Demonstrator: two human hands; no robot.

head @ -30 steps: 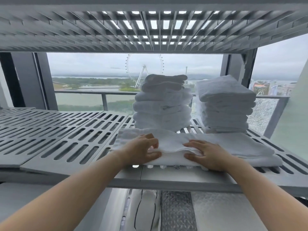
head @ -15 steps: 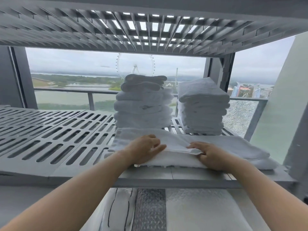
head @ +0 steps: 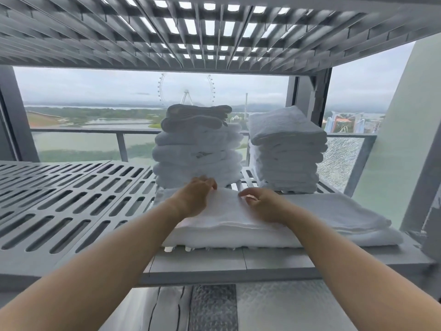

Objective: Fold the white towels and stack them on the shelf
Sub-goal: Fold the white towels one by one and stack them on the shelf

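Up on the slotted grey shelf [head: 71, 206], your left hand [head: 193, 198] lay palm-down on the folded white towel [head: 229, 218], fingers [head: 210, 181] curled over its far edge; it seemed to pinch the cloth there, though I could not tell how firmly. Your right hand [head: 265, 206] rested on the same towel just beside it, fingers bent and loosely parted, pressing rather than clutching. The towel sat at the shelf's front, its near edge almost flush with the front lip, and its right end stretched out flat toward the upright post [head: 420, 177]. Directly behind your hands stood the left towel stack [head: 195, 149], nearly touching your left fingertips, with the right towel stack [head: 286, 151] beside it and a narrow gap between the two. Both stacks rose most of the way toward the slatted shelf above [head: 191, 32], leaving modest headroom. To the left, the shelf surface lay bare and wide. Behind everything was the window [head: 90, 111].
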